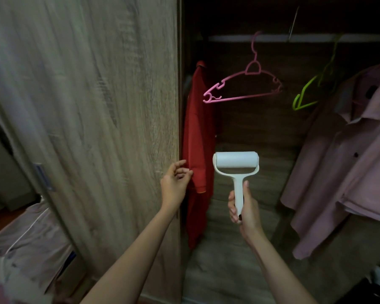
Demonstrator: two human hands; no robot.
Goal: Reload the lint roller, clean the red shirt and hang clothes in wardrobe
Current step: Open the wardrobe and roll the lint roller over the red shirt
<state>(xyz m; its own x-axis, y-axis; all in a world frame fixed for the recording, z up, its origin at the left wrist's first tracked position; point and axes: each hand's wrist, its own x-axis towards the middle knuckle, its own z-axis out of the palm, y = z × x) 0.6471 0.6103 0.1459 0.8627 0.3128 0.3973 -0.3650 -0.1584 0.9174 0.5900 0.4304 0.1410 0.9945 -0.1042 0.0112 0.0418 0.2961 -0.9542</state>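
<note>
Left hand (175,179) pinches red shirt (198,137) sleeve, right hand (246,210) grips lint roller (236,162) at shirt's 3 o'clock; unbraced fabric may bunch.

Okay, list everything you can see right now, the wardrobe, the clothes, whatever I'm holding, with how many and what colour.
wardrobe door: one, pale wood grain, left
rail: one, pale, across the wardrobe top
red shirt: one, red, hanging at the wardrobe's left edge
pink hanger: one, empty, centre of the rail
green hanger: one, empty, right of it
pink shirt: at least one, dusty pink, hanging right
pink garment: one, white piping, lying lower left
lint roller: one, white, upright
left hand: pinches the red shirt's sleeve
right hand: grips the lint roller's handle
</note>
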